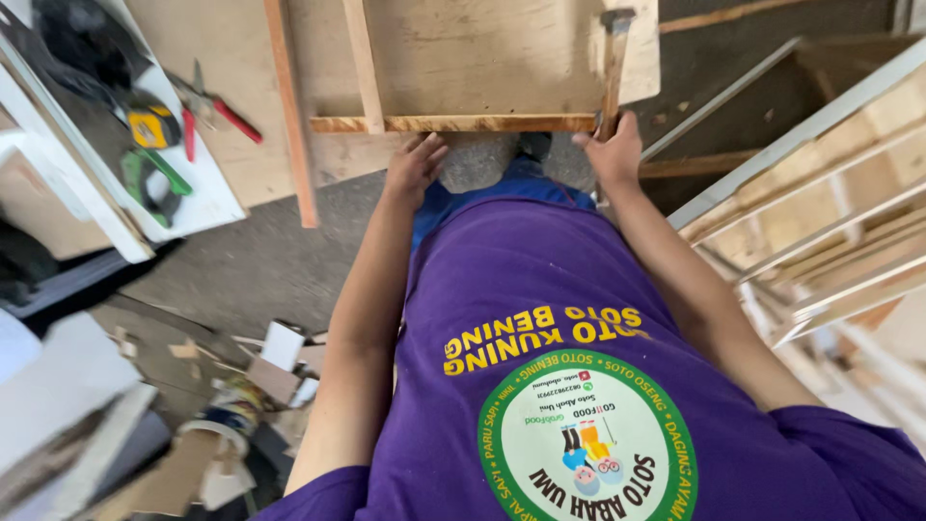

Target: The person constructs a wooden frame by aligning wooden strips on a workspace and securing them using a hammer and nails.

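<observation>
Head view, looking straight down the person's purple shirt (pixel 540 318).

At 9–10 o'clock: white bench top (pixel 207 198) carrying a yellow tape measure (pixel 152 126), a green-handled tool (pixel 154 183) and red-handled pliers (pixel 217 108). At 7–8 o'clock: offcuts and a tape roll (pixel 227 420) on the floor.

At 12 o'clock: plywood panel (pixel 463 58) with wooden battens; a cross batten (pixel 453 123) runs along its near edge.

Left hand (pixel 415 166), about 11 o'clock: palm down, fingers loosely extended, fingertips touching the near edge of the cross batten. Not gripping.

Right hand (pixel 613 152), about 1 o'clock: closed around the wooden handle of a hammer (pixel 613 68); head at the top, lying over the panel's right edge.

At 3 o'clock: stacked pale wooden frames (pixel 830 212), blurred.
</observation>
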